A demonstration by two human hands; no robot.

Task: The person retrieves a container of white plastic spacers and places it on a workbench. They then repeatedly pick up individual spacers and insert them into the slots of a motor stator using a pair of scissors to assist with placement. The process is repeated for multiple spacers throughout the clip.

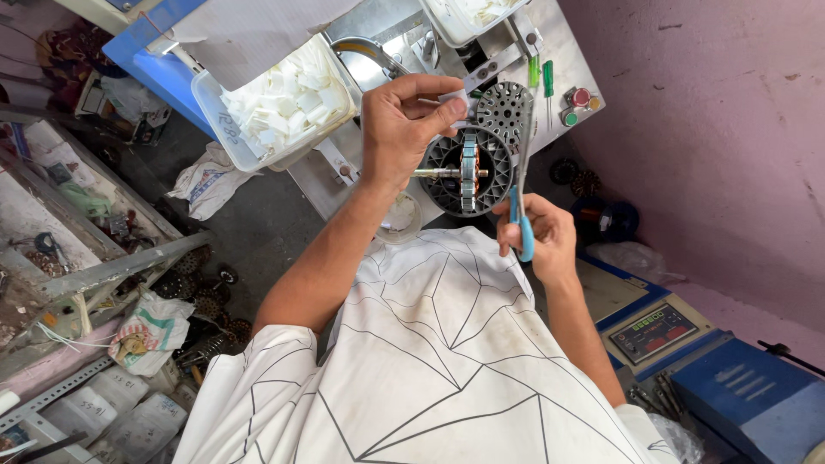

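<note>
A small white paper slip [454, 101] is pinched between thumb and fingertips of the left hand [404, 120], held just above a round black motor stator [468, 170] whose steel shaft points left, resting on the metal desk [567, 60]. The right hand [541, 236] has its grip closed around blue-handled scissors [521, 185], blades pointing up beside the stator. A clear tub of white paper slips [288, 99] sits to the left; 2 green screwdrivers [541, 77] lie near coloured buttons.

Pink plastered wall [713, 129], dark concrete floor [249, 223], cluttered metal shelf rack [103, 271].
</note>
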